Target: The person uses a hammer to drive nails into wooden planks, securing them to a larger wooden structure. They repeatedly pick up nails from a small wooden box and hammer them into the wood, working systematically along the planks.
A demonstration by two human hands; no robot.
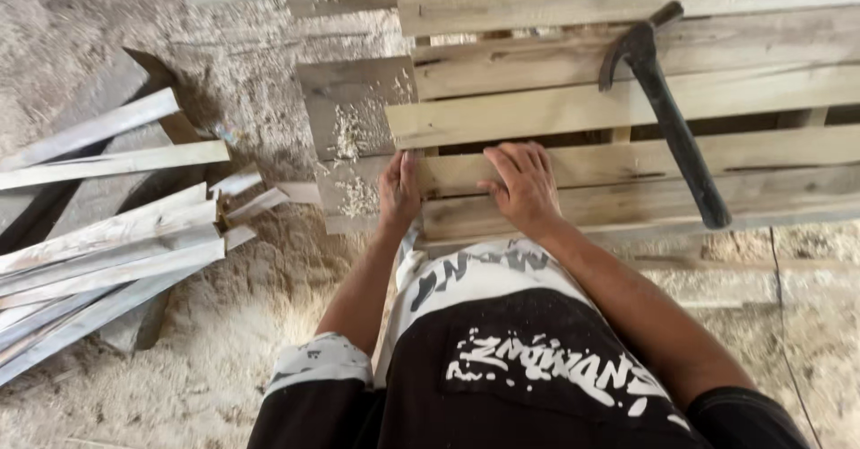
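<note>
A pallet of pale wooden slats [573,109] lies in front of me. My left hand [399,189] grips the left end of a near slat [627,167], thumb over its end. Just to the right, my right hand [522,185] presses flat on the same slat with fingers spread. A black claw hammer [667,109] rests on the slats to the right of my right hand, head toward the far side, handle pointing at me. Neither hand touches it.
A loose bundle of thin grey wooden strips [107,252] lies on the left. Sawdust [233,324] covers the ground around it. A short flat board [349,109] with shavings sits left of the pallet's end. My black and white shirt fills the bottom.
</note>
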